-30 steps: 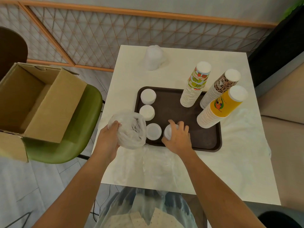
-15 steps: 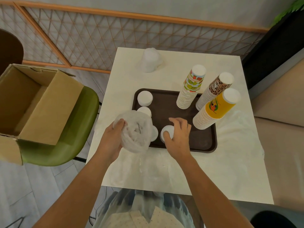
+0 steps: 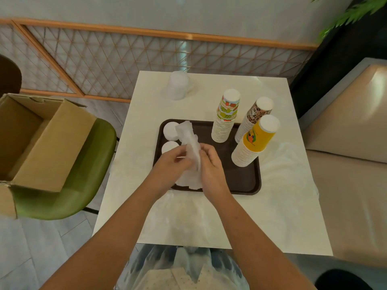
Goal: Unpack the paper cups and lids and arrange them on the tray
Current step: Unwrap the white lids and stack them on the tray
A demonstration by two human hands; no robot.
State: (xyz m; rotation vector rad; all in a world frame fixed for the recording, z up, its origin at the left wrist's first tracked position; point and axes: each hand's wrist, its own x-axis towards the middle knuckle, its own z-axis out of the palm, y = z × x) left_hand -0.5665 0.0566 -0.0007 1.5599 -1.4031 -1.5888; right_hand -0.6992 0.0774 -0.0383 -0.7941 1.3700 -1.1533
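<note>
White plastic sleeve (image 3: 188, 139) is now held in both hands above the near left part of the tray (image 3: 247, 186).

Change noted: a second ago the left hand (image 3: 172, 162) alone held it, bunched, at the tray's left edge, while the right hand (image 3: 211, 166) rested on a stack of lids on the tray. The right hand has since left that stack and joined the left on the sleeve, which is now drawn out long and tilted away from the person. We judge that another batch of lids is being stripped of its wrapping. Whether any lids remain inside, we cannot tell.

Grip, left: fingers curled, pinching the sleeve's near part. Grip, right: fingers curled on it from the other side, close against the left. Neither is open.

Task items: two lid stacks (image 3: 167, 147) show on the tray's left side, partly behind the sleeve. Anything nearer is hidden by the hands. On the tray's right side stand the fruit-print cup stack (image 3: 226, 118), the leopard-print cup stack (image 3: 254, 118) and the yellow cup stack (image 3: 254, 141). One wrapped stack (image 3: 178, 85) stands unopened at the far end of the table (image 3: 219, 84), so work remains.
</note>
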